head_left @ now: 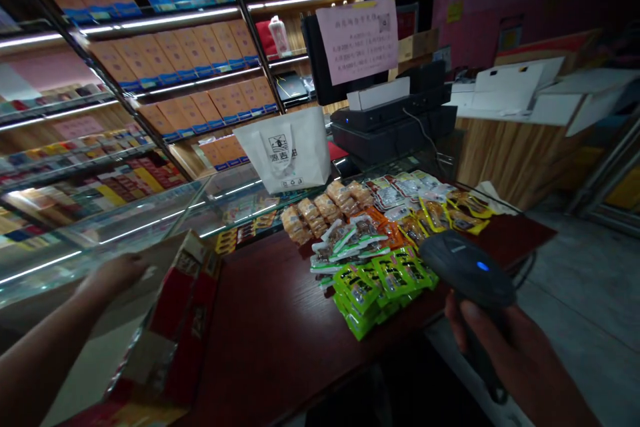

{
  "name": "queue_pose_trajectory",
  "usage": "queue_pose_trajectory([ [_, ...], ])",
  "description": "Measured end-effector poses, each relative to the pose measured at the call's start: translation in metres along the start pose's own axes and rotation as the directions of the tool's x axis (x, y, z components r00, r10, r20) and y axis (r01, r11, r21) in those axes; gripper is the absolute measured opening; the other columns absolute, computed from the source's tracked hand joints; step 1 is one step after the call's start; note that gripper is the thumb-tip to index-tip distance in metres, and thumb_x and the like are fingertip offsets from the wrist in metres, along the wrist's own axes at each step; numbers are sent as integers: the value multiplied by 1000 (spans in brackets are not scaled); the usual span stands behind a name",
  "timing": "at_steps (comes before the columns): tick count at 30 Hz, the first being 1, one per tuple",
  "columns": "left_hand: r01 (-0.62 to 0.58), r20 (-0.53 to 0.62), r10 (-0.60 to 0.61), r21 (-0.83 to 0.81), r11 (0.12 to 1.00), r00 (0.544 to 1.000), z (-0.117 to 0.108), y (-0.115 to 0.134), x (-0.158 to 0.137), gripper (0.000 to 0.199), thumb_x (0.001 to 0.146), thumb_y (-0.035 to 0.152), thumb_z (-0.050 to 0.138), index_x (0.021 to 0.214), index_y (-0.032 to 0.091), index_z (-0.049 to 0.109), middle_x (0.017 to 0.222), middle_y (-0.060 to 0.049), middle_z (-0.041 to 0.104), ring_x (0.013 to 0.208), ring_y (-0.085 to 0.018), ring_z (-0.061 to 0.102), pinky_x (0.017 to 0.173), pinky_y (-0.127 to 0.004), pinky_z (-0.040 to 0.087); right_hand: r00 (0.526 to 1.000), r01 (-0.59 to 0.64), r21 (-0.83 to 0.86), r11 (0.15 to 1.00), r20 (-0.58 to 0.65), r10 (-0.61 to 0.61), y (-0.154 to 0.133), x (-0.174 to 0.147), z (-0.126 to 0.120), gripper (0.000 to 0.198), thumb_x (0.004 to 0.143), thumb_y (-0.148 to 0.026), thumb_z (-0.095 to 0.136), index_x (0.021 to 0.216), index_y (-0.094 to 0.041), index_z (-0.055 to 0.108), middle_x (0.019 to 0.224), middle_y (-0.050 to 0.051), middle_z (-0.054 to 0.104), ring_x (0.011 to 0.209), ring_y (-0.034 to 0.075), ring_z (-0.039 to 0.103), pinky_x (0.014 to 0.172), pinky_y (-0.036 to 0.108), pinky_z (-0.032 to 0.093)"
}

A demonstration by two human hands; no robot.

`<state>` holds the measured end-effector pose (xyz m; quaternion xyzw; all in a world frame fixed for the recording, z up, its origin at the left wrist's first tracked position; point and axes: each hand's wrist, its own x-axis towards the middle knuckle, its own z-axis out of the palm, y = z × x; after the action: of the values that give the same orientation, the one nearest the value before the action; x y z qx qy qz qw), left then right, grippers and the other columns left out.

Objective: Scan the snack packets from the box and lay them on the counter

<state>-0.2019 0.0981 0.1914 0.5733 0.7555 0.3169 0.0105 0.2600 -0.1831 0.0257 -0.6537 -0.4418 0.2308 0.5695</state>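
My right hand [493, 340] is wrapped round the handle of a dark barcode scanner [465, 267], whose blue light is lit. Its head points toward green snack packets [383, 287] on the dark red table [260, 320]. On the left, my left hand [117, 277] is over an open cardboard box [173, 313] with red printed sides. Its fingers are curled closed; a small pale spot shows at the fingertips, too blurred to name. Behind the green packets lie white-and-green packets [347, 243], orange packets [387, 223], yellow packets [440, 213] and wrapped brown pastries [325, 207].
A white paper bag [305, 153] stands on the glass display counter [200, 207]. Beyond it is a dark checkout machine [390, 113] with a pink notice [357, 40]. Shelves of boxed goods [195, 47] line the back left. A wood-fronted counter [510, 153] stands at right.
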Motion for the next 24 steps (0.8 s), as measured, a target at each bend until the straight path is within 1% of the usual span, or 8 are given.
queue_pose_trajectory([
  [3,-110,18,108,163,980,994,-9,18,7,49,77,66,56,72,19,67,54,3,58,89,-26,65,100,-51,43,999,-46,83,995,33,43,2,0,2,38,96,-57,52,79,-24,61,63,-3,63,62,16,58,65,28,46],
  [6,-381,200,371,15,924,907,8,50,-42,67,67,77,57,98,21,77,92,-1,78,96,-26,67,100,-44,46,996,-75,158,985,64,66,2,2,5,35,98,-55,52,89,-23,62,64,-4,60,61,16,56,65,29,44],
  [7,-425,347,445,-137,895,825,21,61,-68,68,66,78,60,98,21,78,99,-4,80,98,-27,68,99,-42,47,996,-70,171,983,71,59,2,2,5,35,98,-55,52,90,-23,63,64,-4,60,61,16,55,65,30,43],
  [9,-459,618,569,-348,817,543,54,82,-122,52,77,64,62,104,23,79,115,-7,78,109,-28,67,102,-40,47,996,-58,180,982,80,44,2,2,5,36,97,-56,53,89,-22,63,63,-4,59,61,16,54,64,30,43],
  [10,-448,651,597,-408,796,468,72,92,-146,45,81,58,60,104,24,79,116,-8,77,109,-28,68,100,-40,49,996,-51,181,982,81,37,2,1,5,36,97,-56,54,89,-23,64,63,-4,59,60,16,54,64,30,43],
  [11,-437,652,607,-430,790,455,90,100,-167,42,85,52,59,107,23,79,115,-9,77,106,-28,69,96,-39,51,996,-45,184,982,82,30,2,0,4,36,97,-56,54,88,-23,64,63,-4,59,61,16,54,64,30,43],
  [16,-514,511,543,-212,831,666,150,126,-216,41,80,45,69,107,14,72,110,-16,74,105,-31,67,91,-39,50,996,-63,170,983,70,52,2,-7,-1,36,97,-57,53,87,-24,64,64,-3,61,65,18,57,67,30,45],
  [24,-304,586,379,-227,925,716,164,134,-218,39,63,38,82,94,17,70,84,-7,72,75,-23,65,63,-29,42,995,-74,203,976,80,59,4,-7,-7,34,97,-53,55,89,-22,64,63,-4,61,60,17,57,65,31,45],
])
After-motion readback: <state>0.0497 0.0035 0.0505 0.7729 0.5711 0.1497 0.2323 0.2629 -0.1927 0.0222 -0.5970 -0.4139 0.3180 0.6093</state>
